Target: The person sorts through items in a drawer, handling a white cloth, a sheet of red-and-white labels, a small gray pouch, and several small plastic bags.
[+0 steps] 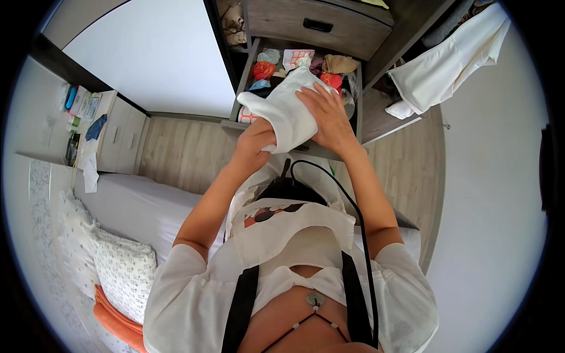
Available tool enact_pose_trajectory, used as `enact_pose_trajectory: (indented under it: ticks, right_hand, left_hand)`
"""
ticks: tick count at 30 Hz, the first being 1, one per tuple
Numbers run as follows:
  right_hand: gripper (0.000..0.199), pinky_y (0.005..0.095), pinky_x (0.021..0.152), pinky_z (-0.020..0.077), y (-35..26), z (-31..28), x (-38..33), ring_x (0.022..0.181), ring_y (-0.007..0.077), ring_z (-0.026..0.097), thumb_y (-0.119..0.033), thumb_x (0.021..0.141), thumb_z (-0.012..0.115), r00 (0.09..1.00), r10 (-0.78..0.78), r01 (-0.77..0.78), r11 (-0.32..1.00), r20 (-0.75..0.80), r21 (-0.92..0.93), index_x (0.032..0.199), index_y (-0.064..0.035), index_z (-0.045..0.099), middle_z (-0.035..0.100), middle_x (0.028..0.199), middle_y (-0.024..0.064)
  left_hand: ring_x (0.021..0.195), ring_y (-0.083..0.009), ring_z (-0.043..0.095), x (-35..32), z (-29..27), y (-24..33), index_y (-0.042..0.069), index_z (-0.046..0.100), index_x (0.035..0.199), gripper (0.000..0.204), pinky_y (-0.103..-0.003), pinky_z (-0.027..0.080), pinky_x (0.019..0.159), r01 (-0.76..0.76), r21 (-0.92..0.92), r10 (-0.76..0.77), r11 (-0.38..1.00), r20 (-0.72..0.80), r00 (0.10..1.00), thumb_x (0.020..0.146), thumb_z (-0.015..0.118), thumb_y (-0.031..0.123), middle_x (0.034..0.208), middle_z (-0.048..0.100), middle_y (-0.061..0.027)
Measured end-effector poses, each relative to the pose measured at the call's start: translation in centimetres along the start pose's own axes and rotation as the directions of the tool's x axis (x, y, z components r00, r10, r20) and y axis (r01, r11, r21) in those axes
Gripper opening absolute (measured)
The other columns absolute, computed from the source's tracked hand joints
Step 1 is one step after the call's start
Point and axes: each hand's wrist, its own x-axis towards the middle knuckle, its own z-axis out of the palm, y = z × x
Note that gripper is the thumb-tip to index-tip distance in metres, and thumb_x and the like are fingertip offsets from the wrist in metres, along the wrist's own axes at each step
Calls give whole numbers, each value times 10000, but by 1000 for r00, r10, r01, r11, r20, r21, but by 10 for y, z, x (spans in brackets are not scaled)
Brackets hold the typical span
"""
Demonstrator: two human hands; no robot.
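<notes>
Holding the white folded cloth above the open drawer, you have it pinched at its lower edge in your left hand, fingers closed on the fabric, while your right hand lies flat and spread across its top. That loose upper corner hangs free, so the fold may well slip open if your right palm lifts too early. Just beneath, the drawer is crowded with small coloured garments; pressing the cloth in could rumple it or push those out of order. A white garment hangs at your right, near your elbow's path.
</notes>
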Motion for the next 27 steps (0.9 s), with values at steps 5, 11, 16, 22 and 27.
enact_pose_trajectory:
  ticks: [5,11,16,22,27]
  right_hand:
    - [383,467,982,304,-4,0,3,960,237,529,-46,584,644,989,-119,114,992,-92,-56,954,-129,593,539,900,58]
    - [267,367,759,439,-9,-23,2,857,243,555,-49,615,593,979,-152,125,975,-138,-184,868,-131,615,565,896,54]
    - [266,345,738,431,-20,-33,-5,898,219,556,-68,638,570,953,-265,233,950,-144,-207,888,-144,621,583,974,43]
    - [399,305,726,407,-20,-38,-13,928,199,547,-74,580,594,961,-183,117,948,-206,-297,969,-152,624,583,1015,25]
    - [581,351,844,372,-18,-39,-18,1025,226,493,-110,545,680,998,-41,33,984,-43,-177,1111,-164,558,543,1102,47]
  left_hand:
    - [858,-319,534,-2,-7,-11,-5,551,765,303,-338,430,784,-206,63,214,976,-148,966,530,472,-179,919,552,-137]
    - [1055,-237,476,-7,-21,-16,41,488,951,289,-363,364,920,117,-180,-191,977,-478,857,702,473,-105,1053,490,-115]
    - [1202,-225,364,29,-28,-3,26,395,1232,516,-346,275,998,395,-288,-362,872,162,918,766,580,147,1246,414,-136]
    - [1154,-258,426,38,3,21,48,363,1268,718,-325,318,972,472,-164,-354,866,464,812,642,680,200,1247,433,-129]
    - [1063,-288,481,37,7,6,62,452,1188,629,-337,374,916,294,-16,-277,956,290,916,590,644,55,1132,515,-134]
